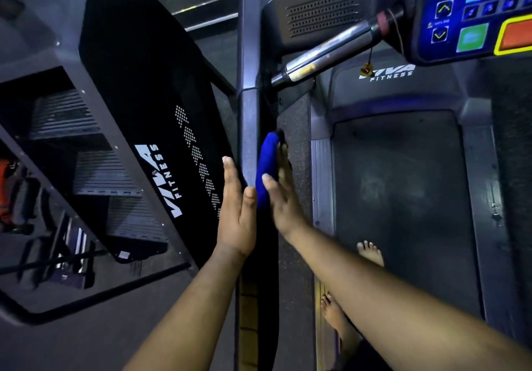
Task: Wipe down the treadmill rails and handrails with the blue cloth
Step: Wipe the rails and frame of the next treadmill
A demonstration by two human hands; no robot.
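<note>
The blue cloth [266, 166] is pressed flat against the right side of the treadmill's grey upright post [249, 82], held there by my right hand [280, 195], whose thumb lies over the cloth. On the post's left side rests my left hand [237, 212], fingers straight and together, with nothing in it. A chrome handrail bar [328, 51] runs from the post up to the console [475, 16]. Below the hands the post continues into a black padded rail [260, 284].
The treadmill belt [403, 198] and its ribbed left side rail [322, 180] lie to the right, with my bare feet [371, 252] on them. A black Viva Fitness stair machine [138, 105] stands close on the left. A safety cord with a clip [367, 68] dangles from the console.
</note>
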